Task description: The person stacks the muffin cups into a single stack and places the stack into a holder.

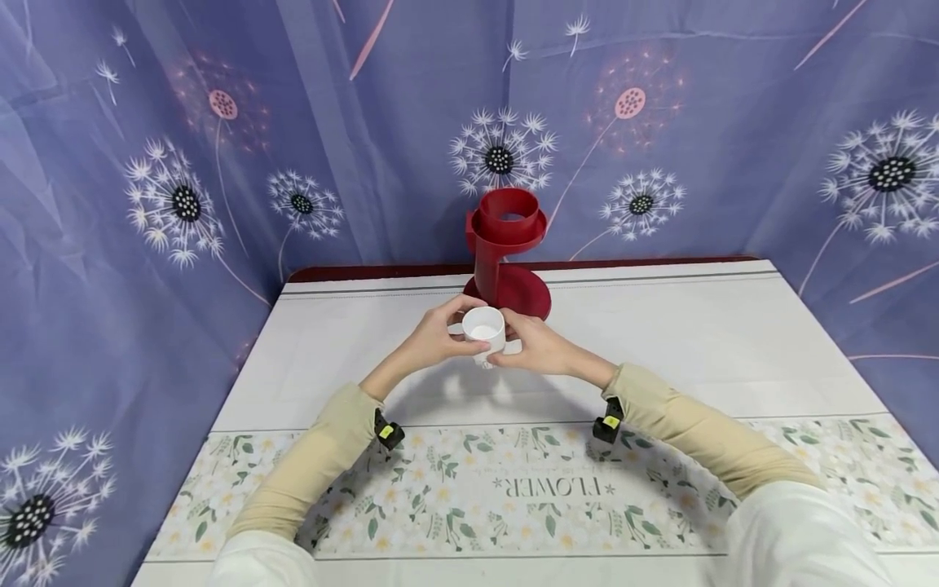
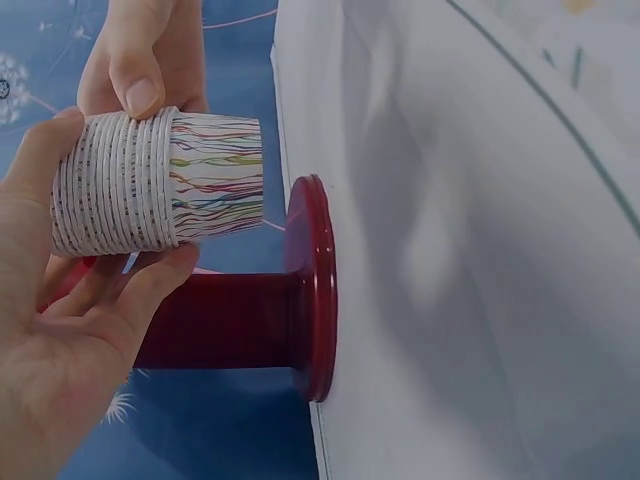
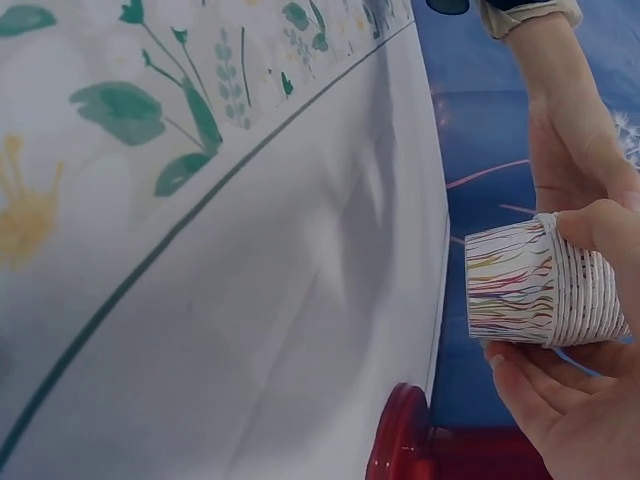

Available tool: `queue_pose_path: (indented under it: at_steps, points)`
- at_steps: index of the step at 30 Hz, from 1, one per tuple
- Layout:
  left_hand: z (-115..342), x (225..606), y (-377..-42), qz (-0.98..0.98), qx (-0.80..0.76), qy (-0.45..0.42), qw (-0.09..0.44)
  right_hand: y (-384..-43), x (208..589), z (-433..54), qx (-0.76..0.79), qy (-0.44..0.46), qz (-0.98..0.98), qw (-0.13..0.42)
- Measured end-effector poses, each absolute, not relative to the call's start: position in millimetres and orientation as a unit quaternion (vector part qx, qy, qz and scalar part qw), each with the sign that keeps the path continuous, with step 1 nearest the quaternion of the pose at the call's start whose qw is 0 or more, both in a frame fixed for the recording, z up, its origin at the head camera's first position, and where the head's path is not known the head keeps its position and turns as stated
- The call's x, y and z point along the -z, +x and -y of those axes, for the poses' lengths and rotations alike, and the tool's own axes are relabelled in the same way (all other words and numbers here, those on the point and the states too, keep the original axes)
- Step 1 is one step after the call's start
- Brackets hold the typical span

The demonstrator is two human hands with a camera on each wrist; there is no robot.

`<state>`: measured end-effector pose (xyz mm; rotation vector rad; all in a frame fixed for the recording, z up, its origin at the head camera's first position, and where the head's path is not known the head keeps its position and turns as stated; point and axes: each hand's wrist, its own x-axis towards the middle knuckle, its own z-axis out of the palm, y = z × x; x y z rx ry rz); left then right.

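Observation:
Both hands hold a nested stack of white paper cups (image 1: 483,333) above the table, mouth upward. Wavy multicoloured lines mark the side of the lowest cup, and several rolled rims sit closely one over another, as the stack (image 2: 150,182) shows in the left wrist view. My left hand (image 1: 438,331) grips it from the left, thumb in front and fingers behind. From the other side my right hand (image 1: 541,346) grips it likewise, its thumb low at the front. Just behind the cups stands a dark red stand (image 1: 487,265) with a ring-shaped holder on top and a round base.
The table (image 1: 660,326) wears a white cover with a floral band (image 1: 469,489) across its nearer part. A purple-blue curtain (image 1: 411,122) printed with dandelions hangs behind and at both sides. The stand is close to the table's far edge.

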<state>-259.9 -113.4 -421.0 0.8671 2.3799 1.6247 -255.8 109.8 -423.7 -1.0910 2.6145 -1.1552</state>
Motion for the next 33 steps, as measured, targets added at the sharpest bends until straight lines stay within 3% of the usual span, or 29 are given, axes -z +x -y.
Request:
queue_pose_path:
  at_steps: [33]
  points:
    - [86,407,-279,-0.780,-0.541,0.312,0.043,-264,402,-135,0.384,-0.338,-0.858,0.048]
